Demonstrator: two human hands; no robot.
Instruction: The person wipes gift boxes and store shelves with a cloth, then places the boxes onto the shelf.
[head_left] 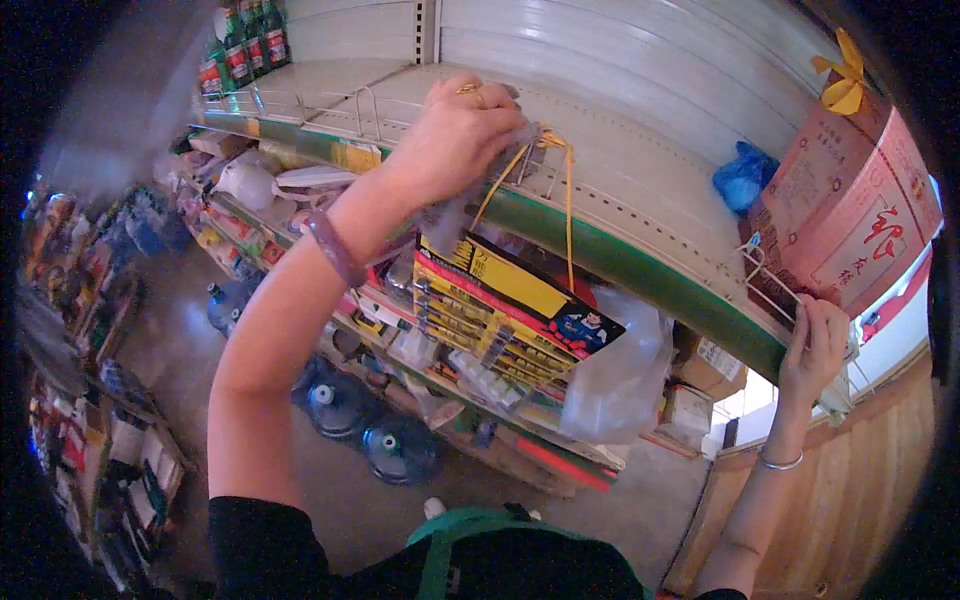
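Note:
My left hand (pixel 455 135) is closed over a crumpled greyish cloth (pixel 450 222) at the front edge of the upper shelf (pixel 630 180). Part of the cloth hangs below my wrist. Just right of it, a yellow cord (pixel 571 215) is looped over the wire shelf rail (pixel 770 280). From the cord hangs a yellow and black display card (pixel 520 310) with rows of small packed items. At the shelf's right end, my right hand (pixel 818 345) has its fingers curled around the rail near the corner; the fingertips are partly hidden.
Green bottles (pixel 245 50) stand at the shelf's far left. A pink box (pixel 850 200) with a yellow bow and a blue plastic bag (pixel 745 175) sit at the right. Goods crowd the lower shelves. Large blue water jugs (pixel 400 450) stand on the floor; a wooden panel (pixel 850 490) is at lower right.

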